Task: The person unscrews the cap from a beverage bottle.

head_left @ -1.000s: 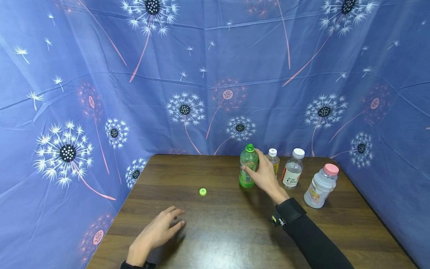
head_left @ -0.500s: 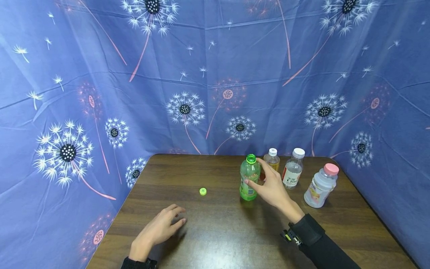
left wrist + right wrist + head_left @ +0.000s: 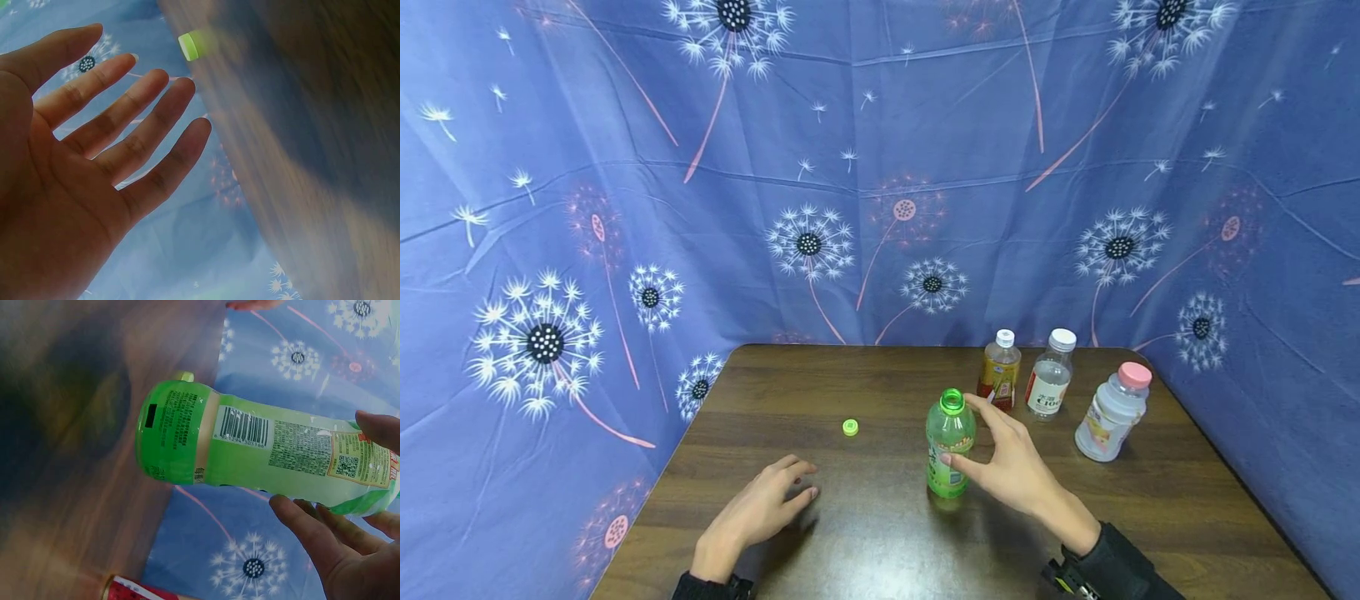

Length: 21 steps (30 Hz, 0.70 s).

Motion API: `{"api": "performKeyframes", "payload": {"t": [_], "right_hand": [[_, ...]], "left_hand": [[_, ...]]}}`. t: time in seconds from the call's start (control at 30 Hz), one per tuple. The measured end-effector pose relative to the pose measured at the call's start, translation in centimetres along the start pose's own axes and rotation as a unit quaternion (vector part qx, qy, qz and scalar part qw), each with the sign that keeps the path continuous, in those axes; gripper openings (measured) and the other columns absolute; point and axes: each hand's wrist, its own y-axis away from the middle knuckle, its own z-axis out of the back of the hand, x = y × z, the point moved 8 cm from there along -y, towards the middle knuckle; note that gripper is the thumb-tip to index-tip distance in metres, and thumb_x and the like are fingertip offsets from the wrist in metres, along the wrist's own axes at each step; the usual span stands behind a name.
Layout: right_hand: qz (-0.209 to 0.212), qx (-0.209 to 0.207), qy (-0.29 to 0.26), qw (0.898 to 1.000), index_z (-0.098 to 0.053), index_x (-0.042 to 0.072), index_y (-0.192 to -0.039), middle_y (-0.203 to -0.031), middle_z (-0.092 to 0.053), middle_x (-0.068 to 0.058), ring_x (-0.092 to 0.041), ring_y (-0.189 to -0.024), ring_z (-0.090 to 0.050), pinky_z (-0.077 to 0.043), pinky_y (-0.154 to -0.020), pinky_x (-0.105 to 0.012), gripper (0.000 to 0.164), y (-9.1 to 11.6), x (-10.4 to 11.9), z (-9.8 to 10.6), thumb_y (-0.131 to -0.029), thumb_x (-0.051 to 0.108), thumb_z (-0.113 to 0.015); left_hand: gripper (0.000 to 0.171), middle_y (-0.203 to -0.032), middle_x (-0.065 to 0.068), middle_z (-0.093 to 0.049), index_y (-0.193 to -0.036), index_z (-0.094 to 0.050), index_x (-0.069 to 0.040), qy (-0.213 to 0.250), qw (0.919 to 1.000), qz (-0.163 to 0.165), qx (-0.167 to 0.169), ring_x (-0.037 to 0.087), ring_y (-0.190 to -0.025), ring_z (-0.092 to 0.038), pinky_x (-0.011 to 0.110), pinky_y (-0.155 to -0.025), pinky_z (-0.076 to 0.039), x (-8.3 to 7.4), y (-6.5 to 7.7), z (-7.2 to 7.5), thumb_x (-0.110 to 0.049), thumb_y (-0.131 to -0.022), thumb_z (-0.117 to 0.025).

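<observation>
A green plastic bottle point(image 3: 950, 446) with no cap on its mouth stands upright near the middle of the table; whether its base touches the wood I cannot tell. My right hand point(image 3: 1018, 467) grips it from the right, thumb on the near side. Its barcode label point(image 3: 244, 427) fills the middle of the right wrist view, with the fingers around the upper part. To the left lies a small yellow-green cap point(image 3: 850, 427). Nearer the front, my left hand point(image 3: 758, 508) holds nothing; the left wrist view shows its fingers point(image 3: 153, 122) loosely spread, apart from the cap.
Behind the right hand stand a bottle of amber drink point(image 3: 1000, 371), a clear bottle with a white cap point(image 3: 1050, 375) and a jar with a pink lid point(image 3: 1112, 414). A blue dandelion-print cloth point(image 3: 865, 167) hangs around the brown table point(image 3: 805, 379).
My right hand has brought the green bottle nearer to me, uncovering the amber drink bottle behind. The left hand has hardly moved, and the cap lies where it was.
</observation>
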Motion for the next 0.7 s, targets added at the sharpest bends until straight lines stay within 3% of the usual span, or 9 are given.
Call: {"api": "performKeyframes", "payload": {"t": [0.3, 0.43, 0.7], "right_hand": [[-0.007, 0.032, -0.024, 0.999, -0.048, 0.028, -0.152, -0.139, -0.064, 0.009, -0.022, -0.130, -0.063, -0.054, -0.104, -0.054, 0.086, 2.9, 0.4, -1.4, -0.079, 0.044, -0.092], [-0.010, 0.052, -0.047, 0.998, -0.047, 0.031, -0.150, -0.136, -0.063, 0.016, -0.015, -0.123, -0.066, -0.059, -0.096, -0.046, 0.084, 3.6, 0.6, -1.9, -0.080, 0.045, -0.091], [0.003, 0.068, -0.092, 0.993, -0.046, 0.034, -0.149, -0.130, -0.064, 0.018, -0.010, -0.113, -0.069, -0.062, -0.086, -0.032, 0.082, 4.4, 1.0, -2.3, -0.081, 0.040, -0.092]], "left_hand": [[0.037, -0.129, 0.009, -0.066, -0.134, -0.066, -0.004, 0.000, 0.9999, 0.003, 0.012, 0.031, -0.113, -0.069, 0.048, -0.088, -0.060, -0.3, -0.5, -0.5, -0.026, -0.105, -0.065], [0.037, -0.130, 0.009, -0.066, -0.135, -0.065, -0.004, 0.000, 0.9999, 0.000, 0.015, 0.031, -0.113, -0.068, 0.048, -0.087, -0.060, -0.4, -0.7, -0.7, -0.027, -0.105, -0.065], [0.038, -0.129, 0.010, -0.066, -0.135, -0.065, -0.003, -0.001, 0.9997, -0.010, 0.024, 0.032, -0.112, -0.069, 0.048, -0.087, -0.060, -1.1, -1.5, -1.4, -0.027, -0.105, -0.064]]}}
